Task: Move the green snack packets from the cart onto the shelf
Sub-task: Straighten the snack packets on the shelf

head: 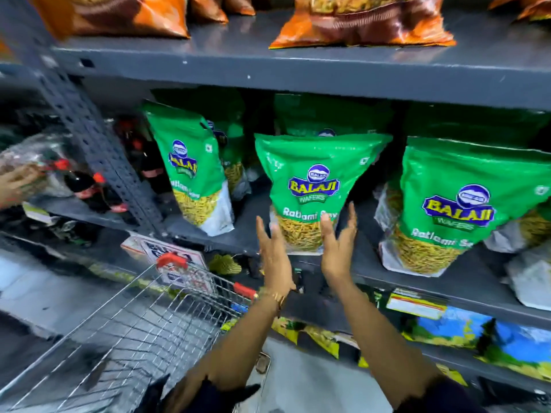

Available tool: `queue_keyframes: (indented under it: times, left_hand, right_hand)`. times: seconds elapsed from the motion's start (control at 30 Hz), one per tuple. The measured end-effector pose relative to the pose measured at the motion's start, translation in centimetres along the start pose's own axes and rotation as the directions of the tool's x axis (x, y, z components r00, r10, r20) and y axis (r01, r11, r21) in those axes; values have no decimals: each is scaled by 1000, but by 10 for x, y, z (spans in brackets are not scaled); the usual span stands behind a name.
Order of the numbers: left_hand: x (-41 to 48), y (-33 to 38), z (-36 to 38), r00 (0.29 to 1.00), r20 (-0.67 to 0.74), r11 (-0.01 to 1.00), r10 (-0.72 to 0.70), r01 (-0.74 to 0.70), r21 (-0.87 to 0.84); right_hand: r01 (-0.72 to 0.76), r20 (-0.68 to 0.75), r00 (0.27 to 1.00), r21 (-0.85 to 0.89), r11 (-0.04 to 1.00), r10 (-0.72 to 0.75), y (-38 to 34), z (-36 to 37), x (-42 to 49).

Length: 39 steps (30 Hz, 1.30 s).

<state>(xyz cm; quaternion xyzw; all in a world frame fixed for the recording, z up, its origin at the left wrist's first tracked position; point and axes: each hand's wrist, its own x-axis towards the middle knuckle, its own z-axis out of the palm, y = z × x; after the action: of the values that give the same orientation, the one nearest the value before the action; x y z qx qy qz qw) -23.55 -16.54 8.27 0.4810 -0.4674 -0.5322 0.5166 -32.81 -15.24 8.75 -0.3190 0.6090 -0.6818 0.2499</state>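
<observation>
Green fills the middle of the frame: three snack packets stand on the grey metal shelf [238, 234]. The middle packet [313, 186] stands upright at centre, with your two hands raised at its lower edge. Your left hand [274, 248] is at its lower left corner and your right hand [338, 242] at its lower right, palms facing each other, fingers spread and loose, not clamped on anything. Whether the fingertips touch the packet's bottom is hard to tell, since they overlap it in this view.

To the left, a second green packet [193, 171] leans, tilted, near the perforated upright post [98, 144]. At the right of the frame a third green packet [456, 204] stands, with more green ones behind the front row.

Orange packets [363, 22] sit on the board above. At lower left you have the wire cart [134, 332], with red corner caps; its basket looks bare, though blurred. At the far left edge, another person's hand [15, 183] is near dark bottles [86, 186].
</observation>
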Motion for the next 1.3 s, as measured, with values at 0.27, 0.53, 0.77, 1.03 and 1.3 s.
queue_keyframes:
  times: [0.27, 0.53, 0.77, 1.03, 1.3]
  left_hand:
    - [35, -1, 9, 978, 179, 994, 111, -109, -22]
    - [32, 0, 15, 981, 159, 992, 108, -118, 52]
    - [16, 6, -11, 982, 134, 984, 135, -149, 100]
    - [62, 19, -129, 874, -235, 904, 425, -399, 152]
    - [153, 33, -169, 993, -116, 999, 32, -35, -23]
  right_hand:
    - [16, 14, 1000, 63, 998, -17, 5, 9, -8]
    - [-22, 14, 1000, 4, 1000, 22, 17, 7, 4]
    - [24, -252, 964, -248, 968, -88, 10, 13, -37]
    - [187, 291, 944, -84, 979, -155, 5, 64, -117]
    - [-186, 447, 862, -163, 969, 241, -10, 181, -67]
